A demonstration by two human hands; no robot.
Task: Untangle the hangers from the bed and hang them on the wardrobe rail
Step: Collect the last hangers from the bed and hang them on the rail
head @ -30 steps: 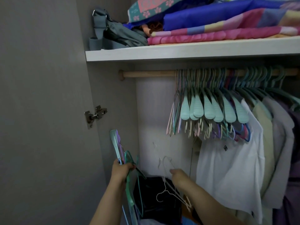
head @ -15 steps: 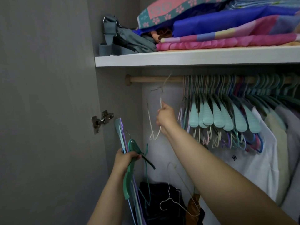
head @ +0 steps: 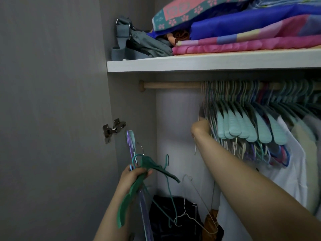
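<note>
Head view: a bundle of tangled hangers (head: 139, 186) is gripped by the left hand (head: 132, 176) at the lower centre-left of the frame, fingers curled round a dark green plastic hanger with thin teal, purple and white wire ones dangling from it. The right hand (head: 200, 126) is seen at mid-frame, reached up to the left end of the row of hung hangers (head: 246, 126); its fingers are turned away and partly hidden, and a thin pale hanger (head: 196, 148) is seen hanging just below it, but whether it is gripped cannot be told. The wooden wardrobe rail (head: 172, 85) is seen running across the upper centre, bare at its left end and crowded with mint and teal hangers to the right. A white shirt (head: 288, 171) and other garments are hung at the right edge. Folded bedding (head: 243, 32) and a grey bag (head: 139, 44) are stacked on the shelf (head: 191, 64) above. A door hinge (head: 113, 128) is seen at centre-left.
</note>
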